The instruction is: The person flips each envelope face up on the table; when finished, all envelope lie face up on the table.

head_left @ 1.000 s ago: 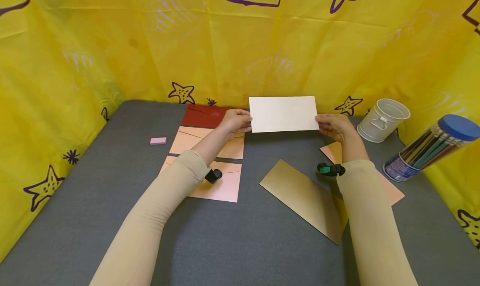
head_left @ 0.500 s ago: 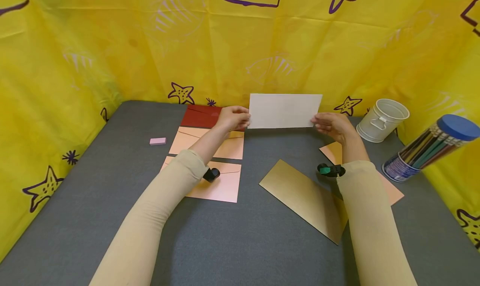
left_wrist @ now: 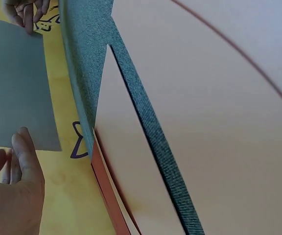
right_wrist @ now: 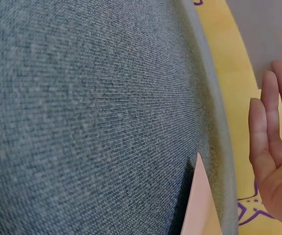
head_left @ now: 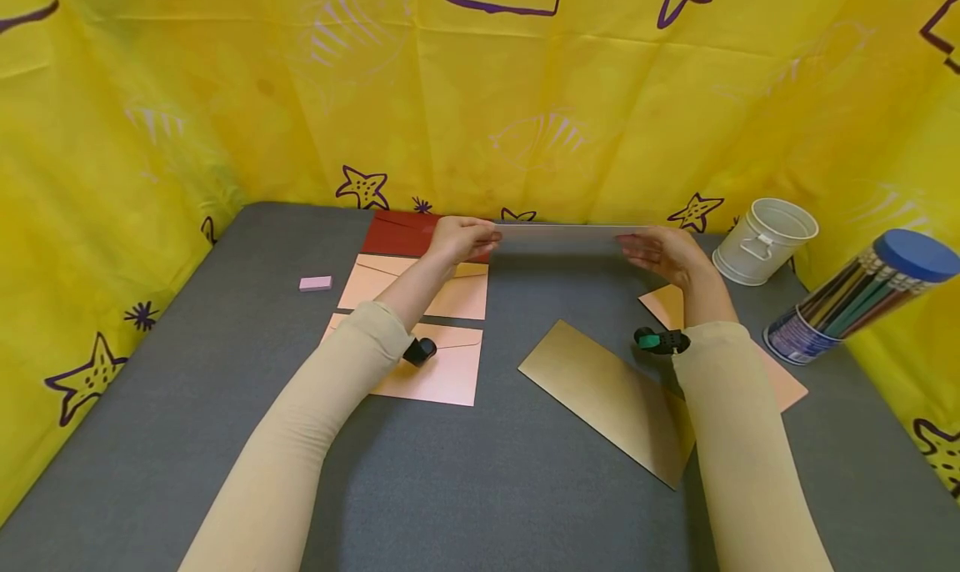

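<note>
My left hand [head_left: 462, 240] pinches the left end of a plain white rectangular sheet [head_left: 561, 237], and my right hand [head_left: 663, 253] holds its right end. Nearly edge-on in the head view, the sheet is a thin band above the table's far edge. The left wrist view shows its flat, shaded underside, with the left fingers at the near end. In the right wrist view several right fingers [right_wrist: 278, 122] extend along it. Below the left hand lie a red envelope [head_left: 397, 233] and two pale pink envelopes, the nearer one [head_left: 450, 372] partly hidden by the left arm.
A gold envelope [head_left: 600, 388] lies slanted by the right forearm, which partly covers a peach envelope [head_left: 783, 380]. At the right stand a white metal pail [head_left: 757, 251] and a blue-lidded tub of pencils [head_left: 847, 305]. A pink eraser [head_left: 316, 283] lies left.
The white sheet has tilted from facing the head camera to nearly edge-on, its upper edge dropping. Both hands stay at its ends, the left shifted slightly left.
</note>
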Tool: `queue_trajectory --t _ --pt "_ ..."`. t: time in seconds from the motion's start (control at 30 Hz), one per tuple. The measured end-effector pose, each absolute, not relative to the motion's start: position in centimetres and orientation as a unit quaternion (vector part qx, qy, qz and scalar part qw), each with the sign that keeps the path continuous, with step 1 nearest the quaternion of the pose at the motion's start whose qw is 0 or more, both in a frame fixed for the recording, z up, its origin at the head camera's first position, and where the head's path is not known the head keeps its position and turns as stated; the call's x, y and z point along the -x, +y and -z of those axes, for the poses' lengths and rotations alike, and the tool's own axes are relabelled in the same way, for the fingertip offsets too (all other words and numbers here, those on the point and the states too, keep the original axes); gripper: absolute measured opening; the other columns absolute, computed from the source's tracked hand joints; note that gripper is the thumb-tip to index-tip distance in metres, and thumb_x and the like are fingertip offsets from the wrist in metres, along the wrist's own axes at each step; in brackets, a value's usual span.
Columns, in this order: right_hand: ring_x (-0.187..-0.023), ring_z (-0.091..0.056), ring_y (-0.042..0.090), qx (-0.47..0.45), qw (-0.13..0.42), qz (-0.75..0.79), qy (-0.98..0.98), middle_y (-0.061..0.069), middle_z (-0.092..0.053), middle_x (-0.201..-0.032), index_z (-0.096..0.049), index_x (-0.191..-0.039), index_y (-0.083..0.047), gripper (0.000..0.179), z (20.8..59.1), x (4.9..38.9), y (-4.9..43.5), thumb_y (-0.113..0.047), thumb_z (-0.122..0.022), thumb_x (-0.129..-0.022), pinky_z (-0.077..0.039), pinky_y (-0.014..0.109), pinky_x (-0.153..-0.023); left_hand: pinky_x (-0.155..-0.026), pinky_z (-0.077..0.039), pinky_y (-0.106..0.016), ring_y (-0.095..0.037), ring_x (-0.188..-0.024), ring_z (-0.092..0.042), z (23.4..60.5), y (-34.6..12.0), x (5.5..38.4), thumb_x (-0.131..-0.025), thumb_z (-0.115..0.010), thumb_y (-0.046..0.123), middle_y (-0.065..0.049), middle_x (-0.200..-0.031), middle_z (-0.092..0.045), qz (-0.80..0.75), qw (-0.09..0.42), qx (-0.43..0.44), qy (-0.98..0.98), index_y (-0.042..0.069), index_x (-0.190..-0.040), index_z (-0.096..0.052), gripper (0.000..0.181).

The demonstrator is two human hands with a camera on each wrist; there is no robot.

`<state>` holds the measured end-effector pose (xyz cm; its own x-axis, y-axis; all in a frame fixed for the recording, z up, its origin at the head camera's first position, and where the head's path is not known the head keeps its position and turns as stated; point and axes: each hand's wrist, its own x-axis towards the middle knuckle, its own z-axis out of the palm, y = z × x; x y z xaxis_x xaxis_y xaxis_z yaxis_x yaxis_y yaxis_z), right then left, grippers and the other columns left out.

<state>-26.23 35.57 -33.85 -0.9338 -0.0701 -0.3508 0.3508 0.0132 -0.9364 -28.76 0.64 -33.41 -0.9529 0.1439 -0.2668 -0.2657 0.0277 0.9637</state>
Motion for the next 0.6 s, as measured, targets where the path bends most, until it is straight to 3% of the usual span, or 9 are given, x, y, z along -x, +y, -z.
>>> queue_trajectory --t 0.17,0.27,0.4,0.5,0.6 --pt "-0.083 -0.073 0.008 -0.125 0.151 0.705 0.682 -0.011 -0.075 -0.084 -0.076 -0.086 -0.024 0.022 33.86 26.38 35.49 -0.027 -0.059 -0.099 -0.06 0.024 -0.082 -0.097 -0.056 -0.035 -0.031 -0.112 -0.069 33.53 0.76 28.79 -0.094 -0.067 0.014 -0.022 -0.123 -0.068 -0.7 0.138 0.05 0.699 -0.003 -0.118 -0.069 0.03" --pt "-0.081 -0.073 0.009 -0.133 0.149 0.71 0.675 -0.011 -0.074 -0.084 -0.076 -0.087 -0.024 0.019 33.97 26.47 35.5 -0.024 -0.061 -0.098 -0.06 0.023 -0.076 -0.098 -0.056 -0.035 -0.028 -0.11 -0.07 33.57 0.76 28.8 -0.092 -0.069 0.012 -0.019 -0.125 -0.068 -0.693 0.14 0.051 0.705 -0.001 -0.12 -0.069 0.031" --pt "-0.081 -0.07 0.007 -0.119 0.152 0.7 0.687 -0.014 -0.071 -0.09 -0.07 -0.102 -0.024 0.013 34.23 26.51 35.5 -0.016 -0.062 -0.097 -0.057 0.02 -0.074 -0.099 -0.056 -0.033 -0.02 -0.092 -0.07 33.63 0.76 28.8 -0.089 -0.069 0.006 -0.017 -0.126 -0.067 -0.675 0.142 0.046 0.723 0.003 -0.123 -0.069 0.034" --pt "-0.08 -0.067 0.006 -0.103 0.159 0.69 0.699 -0.012 -0.064 -0.094 -0.064 -0.117 -0.023 0.025 34.42 26.46 35.56 -0.01 -0.061 -0.096 -0.056 0.019 -0.074 -0.099 -0.056 -0.033 -0.016 -0.084 -0.062 33.65 0.79 28.8 -0.087 -0.067 -0.001 -0.015 -0.13 -0.063 -0.665 0.147 0.041 0.731 0.004 -0.126 -0.067 0.04" --pt "-0.076 -0.067 0.007 -0.096 0.161 0.693 0.697 -0.011 -0.064 -0.097 -0.056 -0.131 -0.02 0.041 34.46 26.35 35.52 -0.003 -0.06 -0.095 -0.057 0.019 -0.071 -0.099 -0.056 -0.034 -0.018 -0.089 -0.061 33.63 0.87 28.82 -0.086 -0.065 -0.006 -0.014 -0.136 -0.061 -0.662 0.154 0.041 0.733 0.004 -0.13 -0.064 0.045"
